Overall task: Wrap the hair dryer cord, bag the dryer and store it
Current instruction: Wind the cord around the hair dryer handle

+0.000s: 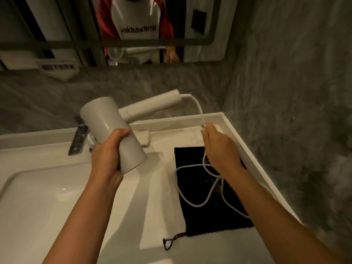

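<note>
Dryer smooth cylinder gripped by left hand; right hand pinches cord.

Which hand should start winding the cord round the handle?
Right. The right hand already pinches the white cord just below the handle end, slack lying on the black drawstring bag. The left hand is occupied gripping the beige hair dryer barrel.
</note>
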